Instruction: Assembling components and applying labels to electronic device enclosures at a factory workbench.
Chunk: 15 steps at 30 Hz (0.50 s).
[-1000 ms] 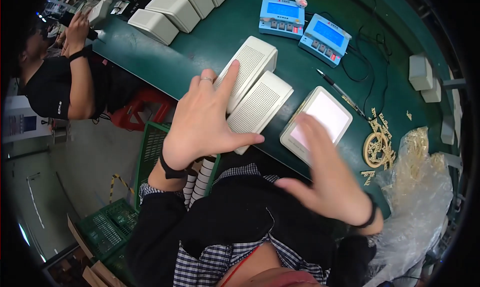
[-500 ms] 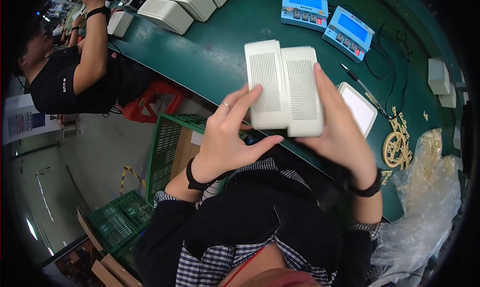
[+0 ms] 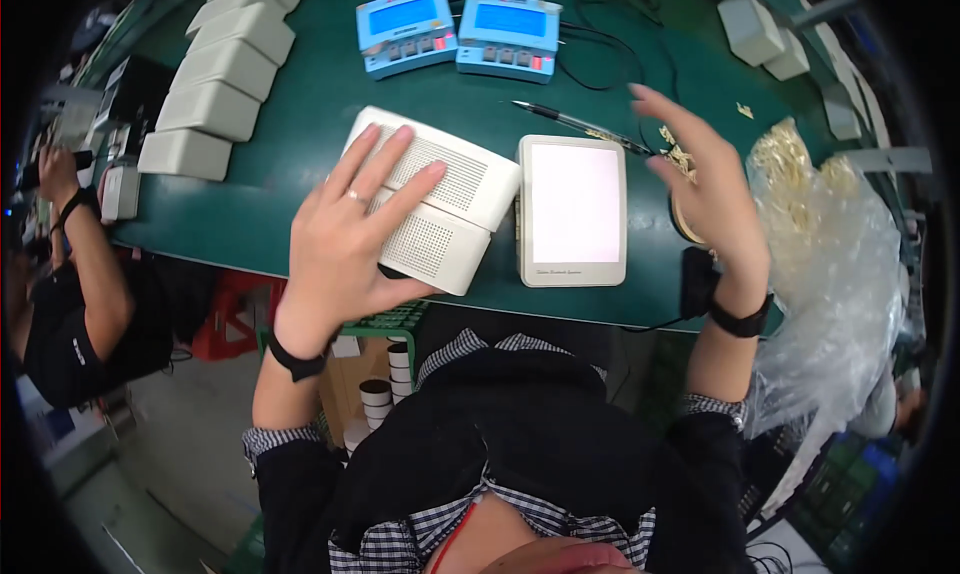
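Note:
Two cream casings with perforated faces (image 3: 440,179) lie side by side, tilted, near the table's front edge. My left hand (image 3: 345,224) grips them, fingers spread over the perforated faces and thumb at the near edge. Whether they rest fully on the table, I cannot tell. Just right of them lies a cream rectangular device with a white panel (image 3: 575,204), face up. My right hand (image 3: 710,189) hovers further right with nothing in it, thumb and fingers apart. Beneath it, partly hidden, are small yellowish pieces (image 3: 680,157) and a round ring of the same colour (image 3: 686,219).
Two blue instruments with screens (image 3: 408,29) stand at the back, cables behind. A pen (image 3: 575,124) lies before them. Several cream casings (image 3: 205,104) line the left; more (image 3: 752,32) sit far right. A clear plastic bag (image 3: 830,264) hangs over the right edge. Another person's arm (image 3: 95,264) is at far left.
My right hand has let go of the paired casings and moved right, opening. My left hand keeps them, now turned and lower left. The view has swung to the right.

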### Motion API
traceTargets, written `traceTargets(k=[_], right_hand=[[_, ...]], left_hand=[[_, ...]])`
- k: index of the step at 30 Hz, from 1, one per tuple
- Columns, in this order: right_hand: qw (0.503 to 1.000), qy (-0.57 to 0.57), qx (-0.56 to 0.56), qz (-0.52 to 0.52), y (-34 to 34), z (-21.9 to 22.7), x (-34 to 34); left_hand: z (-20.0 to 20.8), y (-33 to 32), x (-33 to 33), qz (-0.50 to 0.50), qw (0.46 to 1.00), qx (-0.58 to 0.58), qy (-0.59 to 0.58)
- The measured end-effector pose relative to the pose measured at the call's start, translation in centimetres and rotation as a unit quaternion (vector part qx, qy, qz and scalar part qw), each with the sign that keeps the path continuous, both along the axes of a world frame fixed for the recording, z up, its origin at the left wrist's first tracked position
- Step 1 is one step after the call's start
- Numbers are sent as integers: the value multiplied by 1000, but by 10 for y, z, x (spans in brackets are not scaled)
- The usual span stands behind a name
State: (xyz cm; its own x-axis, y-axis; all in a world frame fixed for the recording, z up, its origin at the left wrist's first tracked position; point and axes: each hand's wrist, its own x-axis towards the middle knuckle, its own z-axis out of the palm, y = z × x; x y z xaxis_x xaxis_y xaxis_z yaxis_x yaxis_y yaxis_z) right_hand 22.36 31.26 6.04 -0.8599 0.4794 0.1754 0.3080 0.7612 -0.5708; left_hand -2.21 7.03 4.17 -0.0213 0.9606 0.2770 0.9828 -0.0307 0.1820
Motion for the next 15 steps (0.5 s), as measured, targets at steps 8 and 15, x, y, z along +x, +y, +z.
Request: traceTargets(k=[8,15], right_hand=[[972,-207,10,-108,53,-51,60],[987,-104,91,-80,63,-65,58]], left_hand=[[-7,8,67,178,984,20,-8],[2,-1,82,175,984,-18,-37]])
